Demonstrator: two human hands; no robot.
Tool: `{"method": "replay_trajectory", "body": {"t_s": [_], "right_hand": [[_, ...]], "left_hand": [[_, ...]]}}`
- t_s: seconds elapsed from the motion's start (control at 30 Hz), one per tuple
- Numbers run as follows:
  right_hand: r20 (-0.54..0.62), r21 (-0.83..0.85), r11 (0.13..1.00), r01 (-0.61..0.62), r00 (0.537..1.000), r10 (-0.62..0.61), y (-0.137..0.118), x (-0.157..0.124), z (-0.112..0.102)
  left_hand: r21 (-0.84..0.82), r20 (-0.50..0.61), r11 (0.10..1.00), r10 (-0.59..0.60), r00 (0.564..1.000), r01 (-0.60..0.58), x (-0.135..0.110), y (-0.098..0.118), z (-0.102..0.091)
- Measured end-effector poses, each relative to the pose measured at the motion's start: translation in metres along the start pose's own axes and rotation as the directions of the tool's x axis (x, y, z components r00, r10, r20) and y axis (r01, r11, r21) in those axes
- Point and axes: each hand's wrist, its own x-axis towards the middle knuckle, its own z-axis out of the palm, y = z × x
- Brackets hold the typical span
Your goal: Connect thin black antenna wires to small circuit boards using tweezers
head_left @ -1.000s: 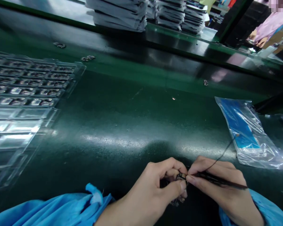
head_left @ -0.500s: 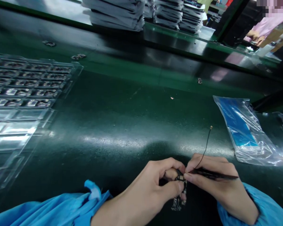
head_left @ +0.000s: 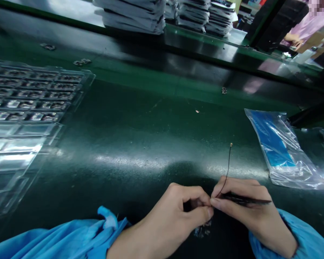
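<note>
The thin black cable with a gold-coloured tip [head_left: 228, 163] stands toward the green worktop's [head_left: 140, 136] near edge, gripped alongside slender dark tweezers [head_left: 251, 200] by your right hand [head_left: 245, 212]. Your left hand [head_left: 178, 214] pinches the small dark circuit board [head_left: 202, 230], mostly hidden.

Bag [head_left: 305, 176] and trays [head_left: 89, 77] appear clear glossy plastic, tabletop [head_left: 151, 136] smooth with a sheen, sleeves [head_left: 62, 237] matt wrinkled cloth, wire [head_left: 229, 162] matt with a brassy metal tip [head_left: 231, 145].

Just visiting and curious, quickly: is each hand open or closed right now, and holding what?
Left hand: closed, holding a small circuit board, mostly hidden.
Right hand: closed, holding a slim dark tool and a thin cable.
</note>
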Motion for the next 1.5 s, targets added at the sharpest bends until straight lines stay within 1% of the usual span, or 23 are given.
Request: {"method": "replay_trajectory", "body": {"t_s": [0.07,0.13,0.2,0.23,0.3,0.37,0.43,0.53,0.6,0.7,0.83,0.9,1.0,1.03,1.1,1.17,1.27,1.37,1.5], "right_hand": [[-0.072,-0.038,0.999,-0.021,0.997,0.018,0.0,-0.001,-0.001],[-0.185,-0.055,0.996,-0.075,0.981,0.063,0.001,-0.002,-0.004],[-0.266,-0.017,0.991,-0.134,0.956,0.125,0.003,-0.004,-0.008],[-0.285,0.011,0.987,-0.157,0.946,0.154,0.005,-0.005,-0.01],[-0.263,0.045,0.986,-0.162,0.95,0.168,0.008,-0.006,-0.014],[-0.224,0.028,0.989,-0.146,0.963,0.148,0.01,-0.007,-0.016],[-0.202,-0.051,0.989,-0.141,0.971,0.128,0.008,-0.009,-0.017],[-0.209,-0.194,0.965,-0.177,0.968,0.136,0.004,-0.012,-0.016],[-0.197,-0.222,0.952,-0.211,0.966,0.168,0.002,-0.015,-0.015],[-0.185,-0.176,0.956,-0.235,0.962,0.202,0.003,-0.019,-0.012],[-0.269,-0.109,0.969,-0.222,0.945,0.186,0.006,-0.025,-0.004],[-0.302,-0.044,0.962,-0.27,0.921,0.245,0.007,-0.029,0.002],[-0.311,0.068,0.927,-0.37,0.875,0.372,0.011,-0.036,0.011],[-0.321,0.094,0.921,-0.379,0.864,0.388,0.013,-0.038,0.014],[-0.353,0.124,0.925,-0.358,0.856,0.379,0.017,-0.042,0.017],[-0.378,0.149,0.932,-0.329,0.852,0.362,0.02,-0.045,0.018],[-0.387,0.154,0.936,-0.318,0.852,0.353,0.021,-0.047,0.018],[-0.39,0.135,0.937,-0.321,0.852,0.348,0.02,-0.047,0.018],[-0.399,0.121,0.937,-0.327,0.849,0.348,0.019,-0.047,0.019]], "left_hand": [[-0.034,-0.051,0.999,0.01,0.999,-0.011,0.002,0.002,-0.001],[-0.101,-0.09,0.995,-0.006,0.996,-0.004,0.004,0.005,-0.002],[-0.161,-0.113,0.987,-0.031,0.993,0.013,0.005,0.006,-0.003],[-0.184,-0.119,0.983,-0.042,0.992,0.019,0.005,0.006,-0.003],[-0.226,-0.123,0.973,-0.063,0.99,0.034,0.004,0.005,-0.003],[-0.255,-0.129,0.966,-0.074,0.989,0.039,0.004,0.004,-0.003],[-0.272,-0.136,0.962,-0.078,0.988,0.038,0.004,0.003,-0.004],[-0.273,-0.156,0.961,-0.09,0.984,0.044,0.005,0.004,-0.006],[-0.252,-0.168,0.965,-0.119,0.978,0.074,0.006,0.005,-0.006],[-0.199,-0.179,0.975,-0.138,0.974,0.101,0.007,0.006,-0.006],[-0.142,-0.188,0.985,-0.126,0.974,0.1,0.008,0.006,-0.006],[-0.114,-0.191,0.987,-0.129,0.973,0.109,0.008,0.006,-0.007],[-0.081,-0.194,0.991,-0.121,0.973,0.107,0.008,0.005,-0.009],[-0.08,-0.191,0.991,-0.117,0.975,0.103,0.007,0.005,-0.009],[-0.091,-0.163,0.992,-0.099,0.982,0.085,0.006,0.004,-0.009],[-0.101,-0.101,0.992,-0.081,0.992,0.071,0.004,0.002,-0.008],[-0.038,-0.03,0.995,-0.097,0.995,0.096,0.004,-0.001,-0.006],[0.013,-0.036,0.993,-0.121,0.992,0.122,0.006,-0.005,-0.005],[0.014,-0.049,0.993,-0.112,0.992,0.113,0.007,-0.006,-0.004]]}}
